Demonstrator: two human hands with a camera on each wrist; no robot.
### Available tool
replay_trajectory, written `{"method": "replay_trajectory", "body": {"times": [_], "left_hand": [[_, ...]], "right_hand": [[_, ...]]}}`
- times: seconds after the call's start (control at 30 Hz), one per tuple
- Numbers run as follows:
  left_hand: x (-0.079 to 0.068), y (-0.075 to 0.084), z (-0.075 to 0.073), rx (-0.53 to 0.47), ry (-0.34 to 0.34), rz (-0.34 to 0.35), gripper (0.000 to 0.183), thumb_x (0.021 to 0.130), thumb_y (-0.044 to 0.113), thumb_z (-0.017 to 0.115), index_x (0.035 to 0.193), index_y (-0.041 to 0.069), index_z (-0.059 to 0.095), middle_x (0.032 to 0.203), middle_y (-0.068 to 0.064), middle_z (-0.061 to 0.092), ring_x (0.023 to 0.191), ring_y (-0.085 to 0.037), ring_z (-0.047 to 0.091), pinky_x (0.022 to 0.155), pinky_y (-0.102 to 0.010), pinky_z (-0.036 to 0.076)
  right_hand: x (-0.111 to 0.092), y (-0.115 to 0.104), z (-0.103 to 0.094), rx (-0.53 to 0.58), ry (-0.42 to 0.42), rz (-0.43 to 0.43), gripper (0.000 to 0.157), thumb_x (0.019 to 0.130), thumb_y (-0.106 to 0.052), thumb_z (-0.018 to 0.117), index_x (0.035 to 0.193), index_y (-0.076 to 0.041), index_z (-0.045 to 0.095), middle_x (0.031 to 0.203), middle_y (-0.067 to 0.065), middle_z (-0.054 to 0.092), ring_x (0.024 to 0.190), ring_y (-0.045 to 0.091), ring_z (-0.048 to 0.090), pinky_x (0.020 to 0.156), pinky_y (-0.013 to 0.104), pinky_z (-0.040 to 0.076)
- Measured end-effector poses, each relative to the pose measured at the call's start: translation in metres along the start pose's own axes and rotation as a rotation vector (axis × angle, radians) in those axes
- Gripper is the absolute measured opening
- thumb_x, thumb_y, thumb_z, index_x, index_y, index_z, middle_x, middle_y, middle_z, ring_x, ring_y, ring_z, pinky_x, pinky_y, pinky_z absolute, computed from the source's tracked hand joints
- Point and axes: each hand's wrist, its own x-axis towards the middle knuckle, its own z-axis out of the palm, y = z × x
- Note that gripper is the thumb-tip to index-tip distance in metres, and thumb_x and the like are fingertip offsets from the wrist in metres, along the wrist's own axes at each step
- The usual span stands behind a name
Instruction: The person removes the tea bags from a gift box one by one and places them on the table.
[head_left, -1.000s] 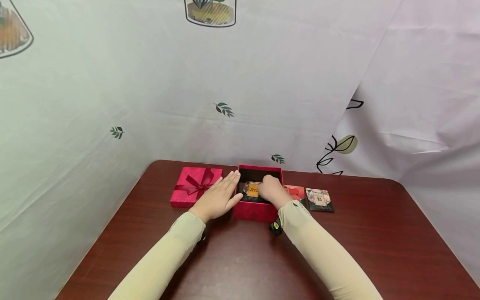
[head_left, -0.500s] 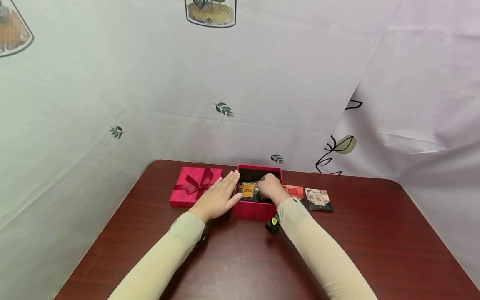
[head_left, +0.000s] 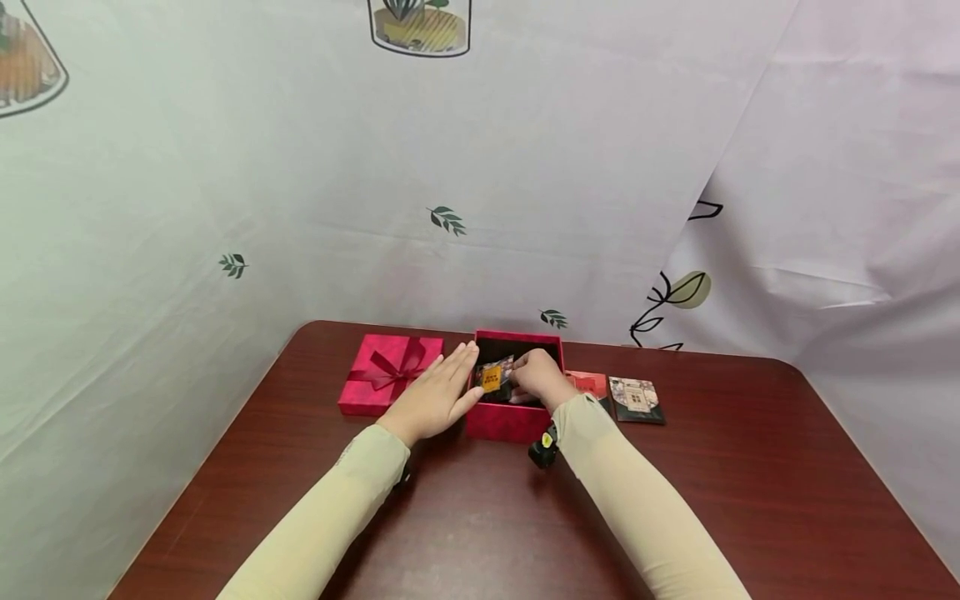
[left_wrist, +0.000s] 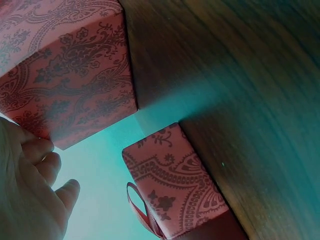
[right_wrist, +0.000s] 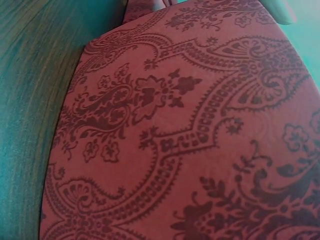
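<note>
Near the far edge of the dark red-brown, wood-grained counter (head_left: 465, 533), left of its middle, sits an open crimson box (head_left: 501, 422) of stiff card, its walls printed with a darker paisley and its inside dark. Its matching crimson lid (head_left: 356, 402), tied with a satiny ribbon bow (head_left: 388, 368), lies bow up toward the counter's far left corner, probably to leave the opening free. The person's left hand (head_left: 431, 396) is laid along the box's left wall, fingers straight and together, thumb apart, likely to steady the light box. The right hand (head_left: 538, 379) is inside, fingers bent at the right edge of a flat, glossy dark packet with an orange label (head_left: 491, 380); whether they clamp it I cannot tell. That packet leans tilted in the box's left part. Just right of the box lie a flat red square packet (head_left: 588, 385), partly hidden, and a cream-and-black printed packet (head_left: 637, 400), apparently set out within easy reach.
</note>
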Motion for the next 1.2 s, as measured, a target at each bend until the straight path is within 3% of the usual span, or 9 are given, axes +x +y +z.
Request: {"method": "replay_trajectory", "body": {"times": [0.17, 0.4, 0.6, 0.9, 1.03, 1.2], "left_hand": [[0.000, 0.001, -0.001, -0.002, -0.003, 0.001, 0.071, 0.108, 0.045, 0.040, 0.161, 0.004, 0.021, 0.168, -0.010, 0.020, 0.156, -0.024, 0.013, 0.124, -0.048, 0.016], [-0.001, 0.002, -0.001, -0.008, 0.021, 0.016, 0.070, 0.107, 0.043, 0.042, 0.160, 0.001, 0.024, 0.167, -0.013, 0.023, 0.155, -0.027, 0.016, 0.123, -0.051, 0.019], [-0.001, 0.002, -0.001, -0.010, 0.023, 0.010, 0.070, 0.107, 0.043, 0.043, 0.160, 0.000, 0.025, 0.167, -0.012, 0.022, 0.155, -0.027, 0.016, 0.123, -0.051, 0.018], [-0.002, 0.002, -0.001, 0.002, 0.012, 0.002, 0.070, 0.108, 0.045, 0.040, 0.160, 0.002, 0.024, 0.167, -0.011, 0.023, 0.155, -0.025, 0.016, 0.124, -0.048, 0.016], [-0.002, 0.001, 0.000, 0.000, 0.011, -0.004, 0.070, 0.108, 0.046, 0.039, 0.161, 0.002, 0.024, 0.167, -0.010, 0.022, 0.155, -0.024, 0.014, 0.125, -0.047, 0.015], [-0.002, 0.003, -0.001, 0.000, 0.008, -0.004, 0.070, 0.108, 0.046, 0.039, 0.161, 0.002, 0.023, 0.167, -0.011, 0.022, 0.156, -0.024, 0.014, 0.125, -0.047, 0.015]], "right_hand": [[0.000, 0.000, 0.000, -0.039, 0.010, -0.014, 0.031, 0.098, 0.000, 0.060, 0.128, 0.008, 0.064, 0.118, 0.027, 0.065, 0.057, 0.014, 0.065, 0.059, 0.029, 0.060], [0.001, 0.001, 0.001, -0.023, 0.006, -0.041, 0.029, 0.098, 0.002, 0.059, 0.126, 0.010, 0.063, 0.117, 0.028, 0.066, 0.067, 0.023, 0.070, 0.060, 0.031, 0.061], [-0.002, -0.001, 0.000, -0.053, 0.023, -0.113, 0.028, 0.099, 0.000, 0.059, 0.125, 0.009, 0.065, 0.116, 0.027, 0.066, 0.069, 0.025, 0.071, 0.061, 0.033, 0.061], [-0.021, -0.009, -0.009, -0.197, 0.117, -0.252, 0.027, 0.094, 0.000, 0.059, 0.119, 0.007, 0.068, 0.098, 0.018, 0.070, 0.061, 0.020, 0.068, 0.061, 0.034, 0.061], [-0.031, -0.010, -0.015, -0.194, 0.138, -0.288, 0.025, 0.095, 0.000, 0.060, 0.118, 0.005, 0.067, 0.086, 0.014, 0.068, 0.062, 0.022, 0.067, 0.061, 0.034, 0.061], [-0.039, -0.005, -0.019, -0.155, 0.172, -0.326, 0.023, 0.096, -0.001, 0.060, 0.118, 0.003, 0.068, 0.091, 0.013, 0.068, 0.069, 0.027, 0.068, 0.062, 0.034, 0.061]]}}
